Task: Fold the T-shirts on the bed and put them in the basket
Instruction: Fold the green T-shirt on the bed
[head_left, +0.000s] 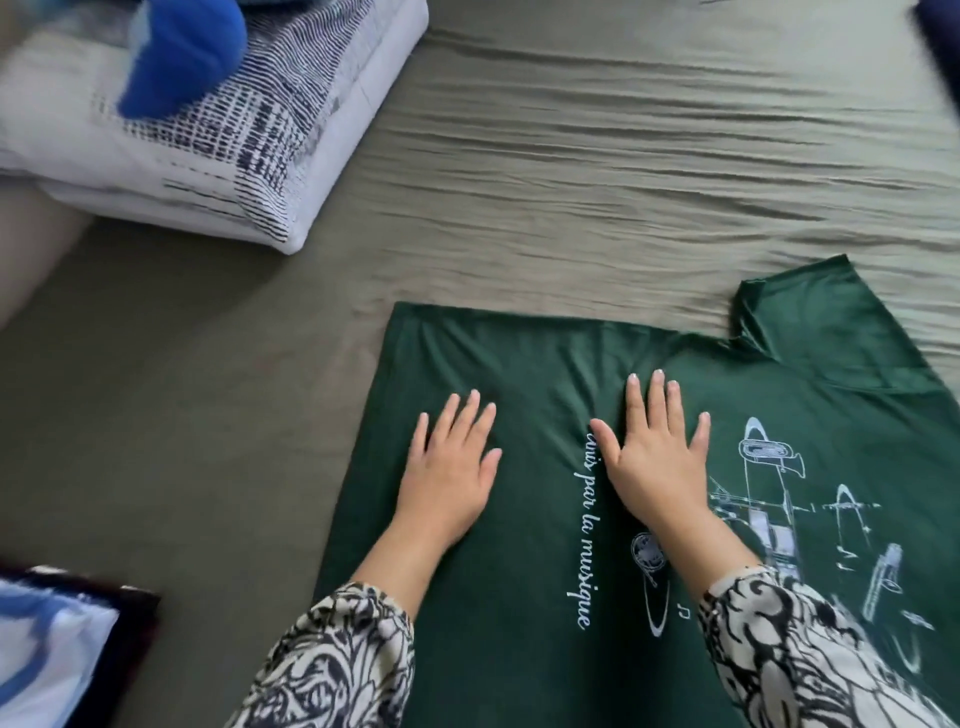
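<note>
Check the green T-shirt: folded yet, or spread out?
Spread flat, print side up. The green T-shirt lies on the bed with one sleeve out; left hand and right hand press flat on it.

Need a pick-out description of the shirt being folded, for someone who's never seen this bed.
On the olive bed sheet, look at the near right side, under both flat hands. The T-shirt is dark green, unlike the white patterned pillow at the far left, and carries white script and drawn instruments.

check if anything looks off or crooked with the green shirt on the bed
Nothing is damaged. The green T-shirt lies flat under both open hands, but its far sleeve still sticks out unfolded, and the bed sheet beyond is rippled.
</note>
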